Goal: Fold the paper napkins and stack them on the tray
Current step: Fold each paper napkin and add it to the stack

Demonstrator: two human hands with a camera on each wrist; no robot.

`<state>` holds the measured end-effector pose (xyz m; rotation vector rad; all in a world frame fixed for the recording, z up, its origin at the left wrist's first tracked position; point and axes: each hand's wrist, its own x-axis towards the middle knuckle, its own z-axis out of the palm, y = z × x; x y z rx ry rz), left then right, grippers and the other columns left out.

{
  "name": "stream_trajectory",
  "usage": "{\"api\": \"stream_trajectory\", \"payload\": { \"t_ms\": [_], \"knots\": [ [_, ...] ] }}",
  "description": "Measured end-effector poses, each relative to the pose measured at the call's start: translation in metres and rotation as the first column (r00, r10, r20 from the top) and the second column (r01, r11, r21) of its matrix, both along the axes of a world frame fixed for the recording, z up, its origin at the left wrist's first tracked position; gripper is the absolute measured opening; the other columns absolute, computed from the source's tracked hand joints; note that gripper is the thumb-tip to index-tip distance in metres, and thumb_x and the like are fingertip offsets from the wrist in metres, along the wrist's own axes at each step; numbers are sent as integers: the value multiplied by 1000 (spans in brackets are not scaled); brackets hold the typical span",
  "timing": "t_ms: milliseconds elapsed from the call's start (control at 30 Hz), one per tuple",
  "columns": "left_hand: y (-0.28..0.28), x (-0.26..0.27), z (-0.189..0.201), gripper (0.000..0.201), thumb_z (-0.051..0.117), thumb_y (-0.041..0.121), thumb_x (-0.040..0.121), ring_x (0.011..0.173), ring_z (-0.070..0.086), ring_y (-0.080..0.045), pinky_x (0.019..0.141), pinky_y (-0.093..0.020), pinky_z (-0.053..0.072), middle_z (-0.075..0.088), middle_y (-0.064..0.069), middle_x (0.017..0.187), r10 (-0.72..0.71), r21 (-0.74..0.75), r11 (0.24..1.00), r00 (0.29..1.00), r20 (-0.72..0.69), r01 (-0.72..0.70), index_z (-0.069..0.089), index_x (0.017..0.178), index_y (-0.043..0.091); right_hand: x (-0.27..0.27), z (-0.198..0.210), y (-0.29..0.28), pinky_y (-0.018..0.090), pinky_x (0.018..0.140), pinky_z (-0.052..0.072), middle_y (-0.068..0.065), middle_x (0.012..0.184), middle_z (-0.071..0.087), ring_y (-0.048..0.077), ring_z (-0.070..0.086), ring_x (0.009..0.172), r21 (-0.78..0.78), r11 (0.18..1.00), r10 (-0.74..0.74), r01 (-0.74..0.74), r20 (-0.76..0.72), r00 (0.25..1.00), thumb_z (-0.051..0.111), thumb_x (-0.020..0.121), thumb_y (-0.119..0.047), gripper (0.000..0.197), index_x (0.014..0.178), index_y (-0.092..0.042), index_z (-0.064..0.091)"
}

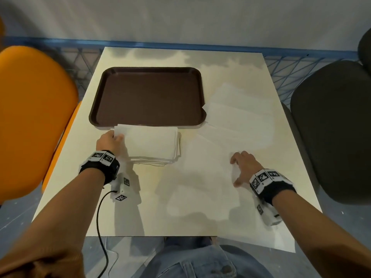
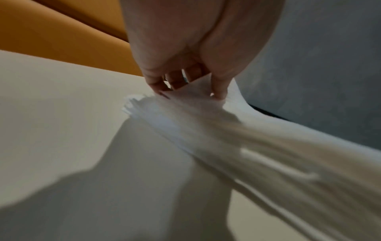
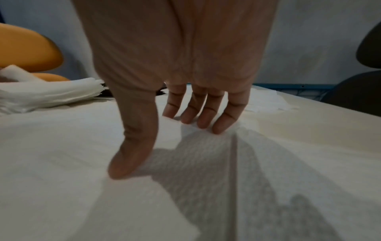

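Observation:
A brown tray (image 1: 148, 95) lies bare at the back left of the table. Just in front of it sits a stack of folded white napkins (image 1: 152, 143). My left hand (image 1: 118, 135) pinches the far left corner of the top napkin (image 2: 198, 97) between thumb and fingers, and that corner is lifted a little. Right of the stack an unfolded napkin (image 1: 200, 177) lies spread flat. My right hand (image 1: 233, 171) rests on its right part with straight fingers (image 3: 203, 120) and the thumb spread, and the paper (image 3: 226, 179) puckers under the fingertips.
More unfolded napkins (image 1: 236, 109) lie overlapped right of the tray. An orange chair (image 1: 30, 117) stands at the table's left, a black chair (image 1: 333, 127) at its right. A black cable (image 1: 99, 221) hangs from my left wrist over the near edge.

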<state>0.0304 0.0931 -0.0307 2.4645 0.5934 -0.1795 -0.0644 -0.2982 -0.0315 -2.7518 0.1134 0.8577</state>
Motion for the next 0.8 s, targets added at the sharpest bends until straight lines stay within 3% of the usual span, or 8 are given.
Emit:
{"api": "stream_trajectory", "payload": {
  "t_ms": [133,200,267,367,433,567,667,800],
  "knots": [
    [3,6,-4,13,57,21,87,85,53,-33,79,-35,44,65,-16,105,-60,141,987,994,-87,72,57,94,9,5,-3,13,27,88,40,-4,102,40,19,45,103,44,999,7,-9,38,999,82,65,-14,63,117,-16,48],
    [-2,4,-2,32,65,27,83,101,54,-34,90,-40,44,61,-13,116,-19,100,995,998,-67,25,55,111,14,7,-4,19,26,86,39,-4,102,41,17,45,101,58,998,6,-8,43,999,81,67,-14,59,117,-16,49],
    [-16,-1,6,59,72,34,78,122,42,-34,101,-49,33,49,-11,131,-9,186,983,999,51,-1,45,128,21,9,-3,22,28,89,40,-2,106,42,19,45,108,38,999,19,-21,54,998,81,67,-18,58,116,-18,50],
    [-58,-14,17,75,77,36,73,132,27,-31,105,-49,22,34,-8,143,-224,286,945,949,221,157,40,136,26,9,2,20,33,92,41,-1,118,40,19,40,114,-39,999,30,-27,78,996,81,66,-31,58,114,-23,50],
    [-97,-27,19,75,76,41,73,133,26,-28,104,-46,21,31,-4,145,-389,296,902,891,235,316,40,137,27,6,5,17,34,92,43,0,121,40,19,40,115,-41,999,-8,11,84,996,81,66,-34,61,115,-22,48],
    [-178,-59,12,71,62,57,79,129,31,-24,103,-42,21,36,1,142,-657,273,735,752,59,620,36,139,28,-3,7,8,36,96,43,3,126,39,21,40,119,1,994,-112,112,96,989,81,67,-32,69,123,-16,43],
    [-221,-80,-2,68,60,62,78,124,40,-22,100,-40,24,47,2,134,-747,182,633,656,-108,752,44,134,26,-10,4,2,33,94,41,4,124,42,22,44,115,13,990,-140,140,92,986,81,68,-29,66,121,-14,44],
    [-248,-89,-9,59,59,61,80,117,48,-21,96,-40,28,57,2,123,-739,121,630,640,-209,767,52,125,24,-12,3,0,35,95,40,1,120,49,21,46,113,-56,991,-119,124,82,989,75,73,-39,58,119,-18,47]
  ]
}}
